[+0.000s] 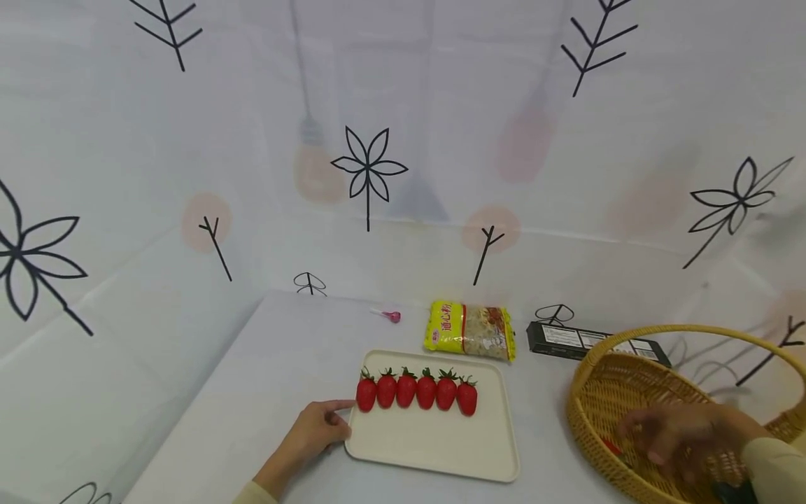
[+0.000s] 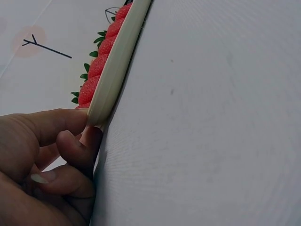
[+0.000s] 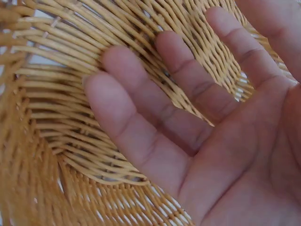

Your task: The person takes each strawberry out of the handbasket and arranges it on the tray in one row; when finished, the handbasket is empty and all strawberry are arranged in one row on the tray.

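A row of several red strawberries (image 1: 406, 390) with green leaves lies along the upper part of a cream tray (image 1: 434, 448). At the tray's left edge, my left hand (image 1: 317, 428) holds the rim; the left wrist view shows the index fingertip against the tray's corner, with other fingers curled beneath. My right hand (image 1: 676, 430) is inside a wicker basket (image 1: 588, 392) at the right, blurred in the head view. In the right wrist view its fingers (image 3: 136, 127) are spread and slightly bent over the wicker, holding nothing. A small red thing (image 1: 611, 446) shows beside that hand in the basket.
Behind the tray lies a yellow food packet (image 1: 471, 329), with a pink lollipop (image 1: 393, 316) to its left. A long black box (image 1: 595, 341) lies behind the basket. A patterned white curtain (image 1: 403, 175) closes off the back. The basket's handle (image 1: 693, 327) arches up.
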`<state>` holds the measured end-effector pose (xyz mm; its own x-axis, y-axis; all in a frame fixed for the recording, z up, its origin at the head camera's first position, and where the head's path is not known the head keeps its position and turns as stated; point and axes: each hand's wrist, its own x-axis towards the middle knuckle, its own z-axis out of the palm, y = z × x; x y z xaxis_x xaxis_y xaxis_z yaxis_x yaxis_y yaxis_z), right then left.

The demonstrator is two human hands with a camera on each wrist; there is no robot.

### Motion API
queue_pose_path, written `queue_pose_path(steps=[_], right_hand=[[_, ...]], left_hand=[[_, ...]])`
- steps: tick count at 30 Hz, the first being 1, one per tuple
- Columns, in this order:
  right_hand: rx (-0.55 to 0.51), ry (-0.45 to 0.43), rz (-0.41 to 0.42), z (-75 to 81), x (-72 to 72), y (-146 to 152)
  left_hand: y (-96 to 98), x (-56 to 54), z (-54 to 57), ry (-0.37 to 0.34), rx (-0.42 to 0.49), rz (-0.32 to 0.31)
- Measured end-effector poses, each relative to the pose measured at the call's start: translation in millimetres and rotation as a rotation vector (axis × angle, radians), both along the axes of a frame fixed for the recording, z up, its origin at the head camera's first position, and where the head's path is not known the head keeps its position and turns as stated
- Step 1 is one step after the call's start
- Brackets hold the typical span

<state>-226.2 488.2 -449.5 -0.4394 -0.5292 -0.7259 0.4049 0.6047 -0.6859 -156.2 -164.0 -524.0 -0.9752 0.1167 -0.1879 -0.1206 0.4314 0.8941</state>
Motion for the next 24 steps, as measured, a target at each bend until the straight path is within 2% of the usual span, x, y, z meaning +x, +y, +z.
queue_pose_path(steps=[5, 11, 14, 20, 24], right_hand=[[-0.006, -0.069, -0.017, -1.2, 5.6, -9], [-0.061, -0.131, 0.023, -4.2, 3.7, -20], [-0.097, -0.099, 0.039, -5.1, 1.5, -26], [-0.128, -0.010, 0.006, -6.4, -8.9, -42], [-0.181, 0.018, -0.017, -11.1, -15.6, -46]], left_hand=[[0.2, 0.2, -0.9, 0.005, -0.012, 0.000], [-0.3, 0.3, 0.7, 0.006, -0.015, 0.003], [-0.6, 0.0, 1.4, 0.000, -0.017, 0.006], [-1.1, 0.3, 3.0, 0.002, -0.020, 0.010], [0.1, 1.7, 2.8, -0.001, 0.004, 0.012]])
